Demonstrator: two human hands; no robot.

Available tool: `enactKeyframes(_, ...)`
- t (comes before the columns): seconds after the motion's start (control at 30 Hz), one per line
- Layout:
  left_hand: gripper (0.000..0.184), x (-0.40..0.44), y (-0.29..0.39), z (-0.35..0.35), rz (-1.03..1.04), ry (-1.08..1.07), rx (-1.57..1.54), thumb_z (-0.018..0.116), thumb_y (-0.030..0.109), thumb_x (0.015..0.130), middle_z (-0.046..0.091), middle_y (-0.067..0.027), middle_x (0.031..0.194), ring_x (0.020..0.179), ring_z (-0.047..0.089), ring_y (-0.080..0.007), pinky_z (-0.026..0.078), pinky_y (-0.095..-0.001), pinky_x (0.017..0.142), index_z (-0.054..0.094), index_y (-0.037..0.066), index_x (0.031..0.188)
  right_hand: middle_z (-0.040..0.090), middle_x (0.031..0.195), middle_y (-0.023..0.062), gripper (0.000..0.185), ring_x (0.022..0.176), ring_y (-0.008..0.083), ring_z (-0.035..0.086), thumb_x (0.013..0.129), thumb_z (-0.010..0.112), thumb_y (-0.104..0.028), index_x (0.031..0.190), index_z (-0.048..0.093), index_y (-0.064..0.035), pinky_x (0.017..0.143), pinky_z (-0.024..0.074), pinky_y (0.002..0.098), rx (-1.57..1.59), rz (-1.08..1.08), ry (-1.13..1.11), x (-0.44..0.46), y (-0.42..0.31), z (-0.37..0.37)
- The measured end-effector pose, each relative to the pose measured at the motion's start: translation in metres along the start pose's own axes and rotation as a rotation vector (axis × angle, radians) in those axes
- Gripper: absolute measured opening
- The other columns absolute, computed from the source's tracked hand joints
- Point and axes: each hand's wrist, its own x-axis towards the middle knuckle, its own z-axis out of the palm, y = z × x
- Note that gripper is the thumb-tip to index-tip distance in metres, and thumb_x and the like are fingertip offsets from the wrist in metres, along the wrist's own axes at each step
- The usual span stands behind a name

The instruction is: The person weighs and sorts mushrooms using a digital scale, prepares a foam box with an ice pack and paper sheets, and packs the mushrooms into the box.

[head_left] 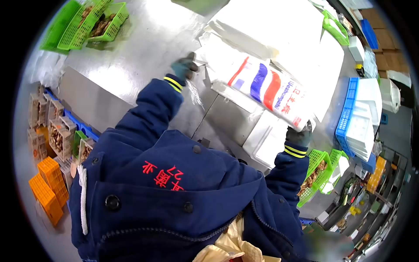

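Observation:
A white pack of toilet paper (266, 89), printed with red and blue wavy stripes and characters, lies slanted across the steel table in front of me. My right hand (300, 135), in a dark glove, is closed around the pack's near right end. My left hand (185, 67), in a grey-green glove, is at the far left end, its fingers closed beside the white paper edge (201, 56). From under those fingers a strip of clear plastic film (194, 95) hangs down. Blur keeps the exact left grip from showing clearly.
White foam boxes (266, 137) stand below the pack, and large white sheets (279, 22) lie behind it. Green baskets with brown contents are at the upper left (109, 26) and lower right (315, 177). A blue crate (348, 115) is at right, orange crates (50, 185) at left.

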Motion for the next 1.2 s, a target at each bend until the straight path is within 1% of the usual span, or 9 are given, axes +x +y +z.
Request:
enactKeyframes(0.1, 0.024, -0.013, 0.007, -0.096, -0.025, 0.058, -0.031, 0.043, 0.012, 0.087, 0.060, -0.0044, 0.081, 0.053, 0.051, -0.0109, 0.039, -0.0275, 0.041, 0.056, 0.002, 0.104, 0.063, 0.090, 0.0129, 0.019, 0.083, 0.0231, 0.061, 0.071, 0.064, -0.002, 0.089, 0.063, -0.0001, 0.072, 0.0490, 0.0328, -0.494, -0.224, -0.125, 0.007, -0.003, 0.012)
enactKeyframes(0.23, 0.054, -0.055, -0.011, -0.093, 0.004, 0.213, -0.276, 0.050, 0.030, 0.087, 0.058, -0.0110, 0.107, 0.076, 0.060, -0.0180, 0.047, -0.0259, 0.054, 0.036, -0.002, 0.128, 0.059, 0.101, 0.0127, 0.032, 0.090, 0.0221, 0.059, 0.075, 0.060, 0.003, 0.106, 0.053, 0.0030, 0.076, 0.0491, 0.0326, 1.212, 0.656, -0.024, 0.012, -0.006, 0.057)
enactKeyframes(0.33, 0.049, -0.083, -0.007, -0.012, -0.193, 0.045, -0.587, 0.049, 0.035, 0.087, 0.057, -0.0125, 0.110, 0.086, 0.061, -0.0204, 0.050, -0.0312, 0.068, 0.046, -0.001, 0.120, 0.054, 0.112, 0.0146, 0.036, 0.099, 0.0254, 0.055, 0.084, 0.049, -0.013, 0.117, 0.045, 0.0021, 0.083, 0.0479, 0.0363, 0.966, 0.486, -0.260, 0.006, 0.022, 0.066)
enactKeyframes(0.5, 0.018, -0.131, -0.024, 0.023, 0.356, 0.116, -0.442, 0.055, 0.010, 0.085, 0.063, -0.0146, 0.087, 0.077, 0.063, -0.0208, 0.053, -0.0305, 0.067, 0.059, -0.005, 0.093, 0.058, 0.105, 0.0144, 0.041, 0.092, 0.0245, 0.059, 0.078, 0.056, -0.011, 0.115, 0.048, 0.0041, 0.080, 0.0491, 0.0343, 1.053, 0.371, -0.398, -0.016, 0.019, 0.053)
enactKeyframes(0.6, 0.021, -0.170, -0.012, 0.042, 0.020, 0.580, -0.304, 0.060, 0.021, 0.084, 0.064, -0.0062, 0.077, 0.070, 0.061, -0.0144, 0.048, -0.0265, 0.056, 0.064, 0.000, 0.086, 0.060, 0.100, 0.0132, 0.035, 0.091, 0.0221, 0.060, 0.076, 0.056, -0.010, 0.108, 0.053, 0.0050, 0.077, 0.0491, 0.0316, 0.995, 0.487, -0.431, -0.036, 0.037, 0.044)
enactKeyframes(0.67, 0.023, -0.178, -0.061, 0.002, 0.800, 0.662, 0.220, 0.059, 0.024, 0.085, 0.063, -0.0037, 0.075, 0.057, 0.056, -0.0123, 0.044, -0.0222, 0.052, 0.063, 0.001, 0.086, 0.060, 0.095, 0.0122, 0.030, 0.087, 0.0214, 0.060, 0.081, 0.051, -0.014, 0.105, 0.054, 0.0047, 0.074, 0.0497, 0.0318, 0.982, 0.522, -0.404, -0.036, 0.028, 0.034)
enactKeyframes(0.7, 0.023, -0.207, -0.035, -0.012, 0.270, 0.740, 0.033, 0.058, 0.026, 0.084, 0.060, -0.0032, 0.070, 0.053, 0.051, -0.0119, 0.040, -0.0215, 0.050, 0.063, 0.003, 0.080, 0.060, 0.094, 0.0120, 0.030, 0.083, 0.0210, 0.060, 0.083, 0.049, -0.016, 0.104, 0.054, 0.0043, 0.072, 0.0500, 0.0318, 1.055, 0.517, -0.324, -0.035, 0.015, 0.033)
enactKeyframes(0.93, 0.021, -0.325, -0.081, -0.067, 0.211, 1.080, -0.069, 0.068, 0.019, 0.076, 0.060, -0.0024, 0.071, 0.057, 0.052, -0.0098, 0.041, -0.0234, 0.050, 0.064, 0.002, 0.088, 0.048, 0.113, 0.0143, 0.059, 0.090, 0.0196, 0.051, 0.077, 0.063, -0.012, 0.125, 0.034, 0.0071, 0.077, 0.0439, 0.0278, 0.072, -0.096, -0.063, -0.002, -0.003, 0.036)
enactKeyframes(1.2, 0.036, -0.372, -0.194, 0.042, 0.193, 0.570, -0.729, 0.051, -0.003, 0.067, 0.057, -0.0078, 0.087, 0.075, 0.056, -0.0184, 0.048, -0.0282, 0.069, 0.054, -0.001, 0.103, 0.048, 0.113, 0.0126, 0.087, 0.100, 0.0202, 0.051, 0.066, 0.069, -0.012, 0.136, 0.019, -0.0029, 0.082, 0.0436, 0.0281, 0.576, -0.053, -1.281, -0.303, -0.038, 0.199)
